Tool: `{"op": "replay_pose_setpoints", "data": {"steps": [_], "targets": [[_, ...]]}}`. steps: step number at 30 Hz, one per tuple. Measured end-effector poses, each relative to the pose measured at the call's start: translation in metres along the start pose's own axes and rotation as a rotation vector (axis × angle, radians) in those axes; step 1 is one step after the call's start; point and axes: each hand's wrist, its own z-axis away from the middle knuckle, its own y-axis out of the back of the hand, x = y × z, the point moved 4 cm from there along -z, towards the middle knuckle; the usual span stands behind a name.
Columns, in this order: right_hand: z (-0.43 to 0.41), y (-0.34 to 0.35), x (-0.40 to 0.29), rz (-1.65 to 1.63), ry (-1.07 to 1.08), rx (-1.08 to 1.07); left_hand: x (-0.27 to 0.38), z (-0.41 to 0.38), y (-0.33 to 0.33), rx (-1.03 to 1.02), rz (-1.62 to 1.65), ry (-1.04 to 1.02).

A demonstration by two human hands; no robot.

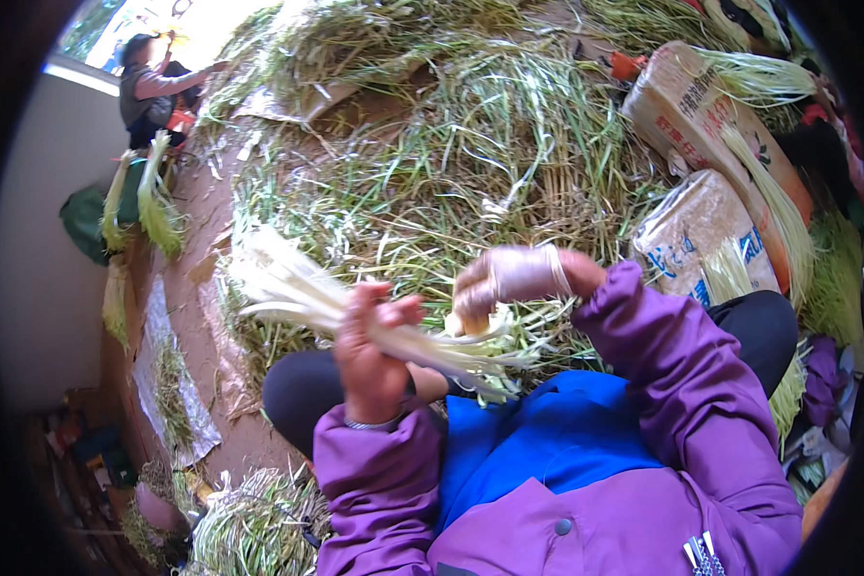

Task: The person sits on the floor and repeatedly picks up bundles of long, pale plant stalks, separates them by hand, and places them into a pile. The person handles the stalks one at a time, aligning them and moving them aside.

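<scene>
My left hand (376, 345), bare, holds a bunch of pale leafy stalks (295, 284) across my lap. Their white ends point to the upper left, and their yellow-green ends hang to the right over the blue cloth (540, 432). My right hand (500, 284), in a thin translucent glove, is bent down just right of the bunch, blurred by motion. Its fingertips are at a small yellowish thing by the leafy ends; whether they grip it I cannot tell. Loose green and straw-coloured stalks (417, 216) lie heaped before me.
Stuffed printed sacks (705, 230) stand at the right with pale stalk bunches (777, 201) on them. A person (151, 93) sits at the upper left near hanging bunches (158, 201). Plastic sheeting (165, 374) lies at the left, and another stalk heap (255, 529) at the lower left.
</scene>
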Motion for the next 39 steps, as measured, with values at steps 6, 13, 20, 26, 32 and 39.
{"op": "replay_pose_setpoints", "data": {"steps": [6, 13, 20, 26, 32, 39], "targets": [[-0.031, 0.102, 0.101, 0.900, -0.409, 0.658, 0.029, 0.003, -0.010, -0.110, 0.013, -0.090], [-0.037, -0.039, 0.173, 0.799, -0.505, -0.271, 0.024, -0.006, -0.015, -0.058, -0.126, -0.066], [-0.041, 0.012, 0.162, 0.673, -0.549, -0.271, 0.019, -0.003, -0.014, -0.055, -0.229, -0.014], [-0.051, 0.127, 0.172, 0.639, -0.586, 0.780, 0.012, -0.004, -0.015, 0.041, -0.259, 0.057], [-0.062, 0.122, 0.214, 0.739, -0.838, 0.661, 0.006, -0.003, -0.018, 0.070, -0.128, 0.193], [-0.038, 0.117, 0.191, 0.771, -0.679, 0.795, 0.002, -0.004, -0.018, 0.033, -0.164, 0.153]]}}
